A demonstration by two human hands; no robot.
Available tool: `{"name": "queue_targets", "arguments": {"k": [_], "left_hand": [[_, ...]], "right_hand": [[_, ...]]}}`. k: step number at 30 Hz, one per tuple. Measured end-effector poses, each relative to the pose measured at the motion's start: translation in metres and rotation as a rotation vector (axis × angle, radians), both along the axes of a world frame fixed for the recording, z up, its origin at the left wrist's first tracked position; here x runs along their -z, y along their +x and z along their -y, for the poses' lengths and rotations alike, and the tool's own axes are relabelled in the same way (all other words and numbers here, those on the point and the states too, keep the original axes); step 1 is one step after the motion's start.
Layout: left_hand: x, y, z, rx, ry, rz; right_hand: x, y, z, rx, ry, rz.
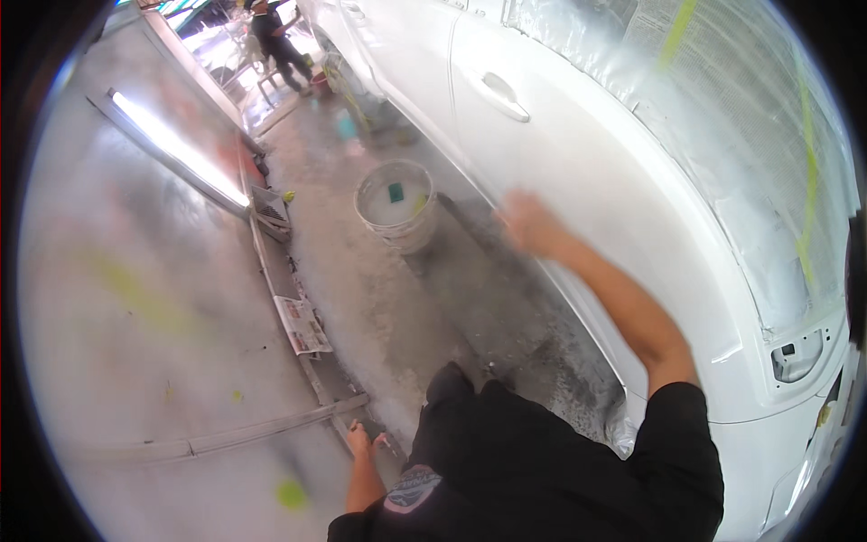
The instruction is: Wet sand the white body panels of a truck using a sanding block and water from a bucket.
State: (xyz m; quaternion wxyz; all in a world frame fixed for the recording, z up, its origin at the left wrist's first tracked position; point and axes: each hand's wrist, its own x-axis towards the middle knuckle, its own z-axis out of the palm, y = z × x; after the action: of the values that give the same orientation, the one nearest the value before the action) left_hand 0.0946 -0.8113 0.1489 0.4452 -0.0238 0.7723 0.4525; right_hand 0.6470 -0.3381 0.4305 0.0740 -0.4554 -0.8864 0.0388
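Note:
My right hand (533, 224) is stretched out against or just off the lower side of a white car (578, 181), below its door handle (502, 96). Motion smears its fingers, so what they hold, if anything, cannot be made out. Low on the left, my left hand (360, 440) hangs beside my body with its fingers curled. Something small may be in it, too small to name. Ahead on the floor stands a white bucket (404, 237) of cloudy liquid, with a dark green block (396, 191) in it.
Clear sheeting and taped newspaper (668, 72) cover the car's windows. At left, a whitish wall carries a lit tube lamp (181, 149). Newspaper (305, 325) lies along the wall's foot. Another person in dark clothes (275, 36) stands at the far end of the grey floor (397, 316).

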Motion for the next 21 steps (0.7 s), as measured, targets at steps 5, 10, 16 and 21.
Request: {"name": "queue_targets", "arguments": {"k": [5, 10, 16, 21], "left_hand": [[-0.017, 0.014, -0.036, -0.029, 0.268, 0.253], [-0.069, -0.012, -0.226, 0.192, 0.408, 0.189], [-0.112, 0.012, -0.512, 0.655, 0.59, -0.204], [-0.053, 0.021, -0.72, 1.016, 0.711, -0.801]], "right_hand": [[0.037, -0.07, 0.074, -0.479, -0.325, 0.019], [-0.033, -0.048, -0.029, -0.22, -0.193, 0.103], [-0.144, 0.013, -0.182, 0.082, 0.511, 0.276], [-0.149, -0.02, -0.284, 0.097, 0.454, 0.569]]}}
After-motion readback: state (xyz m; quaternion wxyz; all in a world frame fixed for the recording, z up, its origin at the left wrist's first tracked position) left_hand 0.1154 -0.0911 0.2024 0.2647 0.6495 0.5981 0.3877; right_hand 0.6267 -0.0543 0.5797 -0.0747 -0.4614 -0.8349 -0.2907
